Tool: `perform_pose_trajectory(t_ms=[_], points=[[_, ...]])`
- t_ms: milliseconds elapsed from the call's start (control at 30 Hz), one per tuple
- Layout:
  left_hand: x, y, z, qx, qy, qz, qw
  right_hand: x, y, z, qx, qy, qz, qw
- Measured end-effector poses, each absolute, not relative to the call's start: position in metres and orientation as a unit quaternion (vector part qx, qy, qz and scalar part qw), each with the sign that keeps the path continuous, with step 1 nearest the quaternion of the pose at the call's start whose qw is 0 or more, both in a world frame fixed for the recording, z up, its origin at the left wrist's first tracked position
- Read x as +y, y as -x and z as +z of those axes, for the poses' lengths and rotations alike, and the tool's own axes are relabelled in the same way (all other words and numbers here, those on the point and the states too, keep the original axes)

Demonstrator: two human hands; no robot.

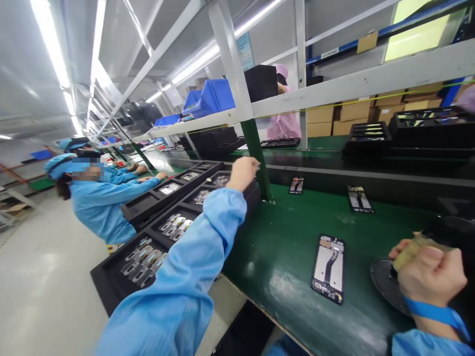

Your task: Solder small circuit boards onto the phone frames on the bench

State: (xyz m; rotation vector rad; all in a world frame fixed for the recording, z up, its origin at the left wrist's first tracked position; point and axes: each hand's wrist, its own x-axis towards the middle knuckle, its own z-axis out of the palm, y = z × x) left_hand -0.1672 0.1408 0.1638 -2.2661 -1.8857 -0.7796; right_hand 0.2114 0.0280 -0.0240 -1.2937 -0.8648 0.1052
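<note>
My left hand (243,173) is stretched out over the far end of a black compartment tray (107,284), beside the green post. Its fingers are pinched, and whatever is at the tips is too small to make out. Metal phone parts (144,262) lie in the tray's compartments. My right hand (430,274), with a blue wristband, is closed around a yellowish, translucent piece (415,249), partly hidden by the fingers. Under that hand is a black round disc (388,284). An opened phone (329,267) lies between my hands, its flex cable showing.
Two more opened phones (359,199) lie farther back on the green bench (274,267). A green post (256,158) rises near my left hand. A second black tray (144,205) adjoins the first. Co-workers in blue (96,198) sit at left; another in pink (284,123) is behind the rack.
</note>
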Motion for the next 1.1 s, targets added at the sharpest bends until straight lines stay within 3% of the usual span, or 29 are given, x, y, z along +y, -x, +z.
perform_pose_trajectory(t_ms=[200,367,567,833,1100], points=[[0.099,0.077,0.041,-0.492,0.856,-0.156,0.018,0.028,-0.207,-0.021,-0.381,0.516,0.101,0.761],[0.062,0.084,-0.031,-0.471,0.866,-0.166,0.019,0.029,-0.209,-0.029,-0.39,0.515,0.108,0.755],[0.075,0.107,-0.038,-0.482,0.848,-0.22,-0.007,0.026,-0.207,-0.027,-0.404,0.504,0.104,0.756],[0.088,0.044,-0.036,-0.336,0.918,-0.207,-0.044,0.024,-0.204,-0.02,-0.405,0.5,0.095,0.759],[0.085,0.057,-0.032,-0.314,0.922,-0.217,-0.059,0.022,-0.202,-0.016,-0.397,0.496,0.1,0.766]])
